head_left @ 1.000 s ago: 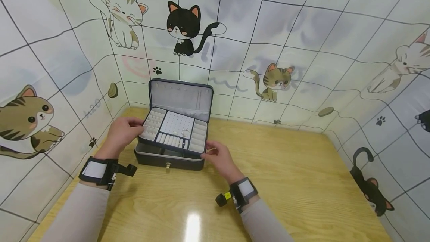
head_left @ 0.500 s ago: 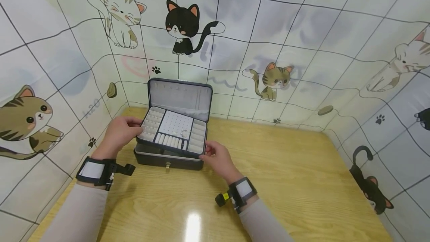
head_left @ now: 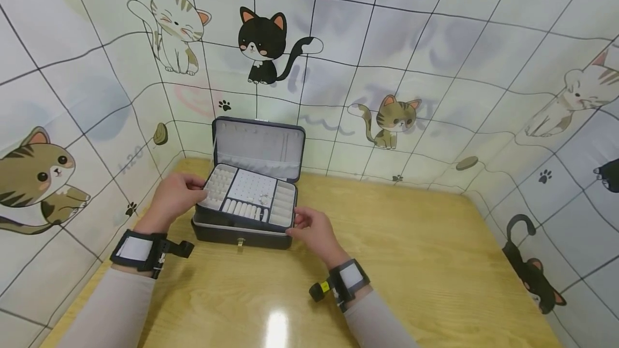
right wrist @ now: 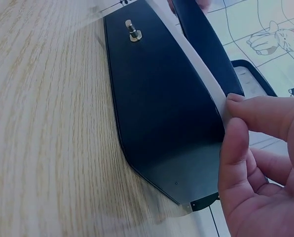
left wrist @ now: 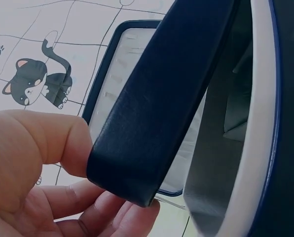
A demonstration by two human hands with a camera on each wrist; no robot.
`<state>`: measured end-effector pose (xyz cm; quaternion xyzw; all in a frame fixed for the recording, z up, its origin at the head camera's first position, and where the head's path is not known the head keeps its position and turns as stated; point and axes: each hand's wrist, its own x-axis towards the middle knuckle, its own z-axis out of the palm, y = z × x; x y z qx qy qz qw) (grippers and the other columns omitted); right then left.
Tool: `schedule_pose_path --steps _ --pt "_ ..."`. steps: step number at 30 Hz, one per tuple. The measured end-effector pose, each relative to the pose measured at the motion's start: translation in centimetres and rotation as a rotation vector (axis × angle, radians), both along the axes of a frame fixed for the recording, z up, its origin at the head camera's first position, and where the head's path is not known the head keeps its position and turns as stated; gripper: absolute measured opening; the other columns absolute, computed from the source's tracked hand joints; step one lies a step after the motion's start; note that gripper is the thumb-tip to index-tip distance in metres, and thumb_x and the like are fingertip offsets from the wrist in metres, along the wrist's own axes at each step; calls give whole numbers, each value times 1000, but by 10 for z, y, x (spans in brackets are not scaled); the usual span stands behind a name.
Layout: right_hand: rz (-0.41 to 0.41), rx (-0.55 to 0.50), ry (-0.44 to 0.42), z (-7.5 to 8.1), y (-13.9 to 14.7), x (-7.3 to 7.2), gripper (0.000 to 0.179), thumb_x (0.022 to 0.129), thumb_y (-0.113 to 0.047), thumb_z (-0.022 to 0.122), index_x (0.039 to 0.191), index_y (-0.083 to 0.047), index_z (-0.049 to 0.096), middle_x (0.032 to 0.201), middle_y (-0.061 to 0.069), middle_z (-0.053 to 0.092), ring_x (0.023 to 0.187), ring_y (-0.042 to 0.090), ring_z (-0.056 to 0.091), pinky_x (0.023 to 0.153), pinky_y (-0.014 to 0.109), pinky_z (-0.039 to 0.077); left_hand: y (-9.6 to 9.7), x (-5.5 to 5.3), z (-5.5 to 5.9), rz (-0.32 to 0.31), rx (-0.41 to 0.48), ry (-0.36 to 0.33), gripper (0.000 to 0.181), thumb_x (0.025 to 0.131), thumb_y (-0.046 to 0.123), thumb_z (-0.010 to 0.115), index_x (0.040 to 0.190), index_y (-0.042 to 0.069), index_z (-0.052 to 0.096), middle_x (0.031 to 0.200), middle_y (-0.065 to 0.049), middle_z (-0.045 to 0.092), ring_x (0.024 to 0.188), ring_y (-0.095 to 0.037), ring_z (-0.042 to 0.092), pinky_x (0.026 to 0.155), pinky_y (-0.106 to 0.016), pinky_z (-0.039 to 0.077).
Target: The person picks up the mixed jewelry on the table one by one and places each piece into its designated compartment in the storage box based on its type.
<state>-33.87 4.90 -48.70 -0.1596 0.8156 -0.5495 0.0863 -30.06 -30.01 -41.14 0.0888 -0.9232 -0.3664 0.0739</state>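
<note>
A dark blue jewelry box (head_left: 242,236) stands with its grey-lined lid (head_left: 258,146) raised. Over its base sits a tilted jewelry tray (head_left: 252,184), with pale compartments, ring rolls and small earrings on a dotted panel. At the tray's left end, my left hand (head_left: 176,195) pinches the wall between thumb and fingers, as the left wrist view also shows. That end stands higher, leaving a gap above the base. My right hand (head_left: 316,232) pinches the right front corner of the tray; in the right wrist view its fingertips (right wrist: 236,129) are right at the base's white rim (right wrist: 206,71).
The box rests on a wooden table (head_left: 411,262), near the back left corner. Behind and beside it hangs a white curtain-like wall (head_left: 435,69) with cat drawings. A metal clasp (head_left: 240,241) sticks out from the box front.
Both hands have lowered the tray slightly toward the base, its left end most. The view has tilted a little; the box stays in place.
</note>
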Motion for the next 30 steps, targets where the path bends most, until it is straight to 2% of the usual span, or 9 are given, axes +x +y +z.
schedule_pose_path --steps 7,19,30 --pt "19 -44 -31 0 1 2 59 85 -4 85 140 -1 65 109 14 65 91 17 65 73 27 61 -1 -1 -3 9 3 -8 40 91 19 74 121 -6 73 111 -25 75 97 -33 69 72 -29 49" --pt "-18 -97 -104 -1 -1 2 59 83 -1 86 139 -2 66 106 10 63 90 17 64 73 29 63 -1 -2 -1 30 -24 -41 41 92 23 74 124 -3 73 114 -23 75 99 -34 67 71 -31 47" --pt "-35 -65 -68 1 -4 5 60 82 -1 87 139 -3 67 105 11 64 87 17 64 70 25 60 -3 -3 -3 18 4 -43 42 92 22 72 125 -4 72 116 -25 74 100 -34 68 73 -30 47"
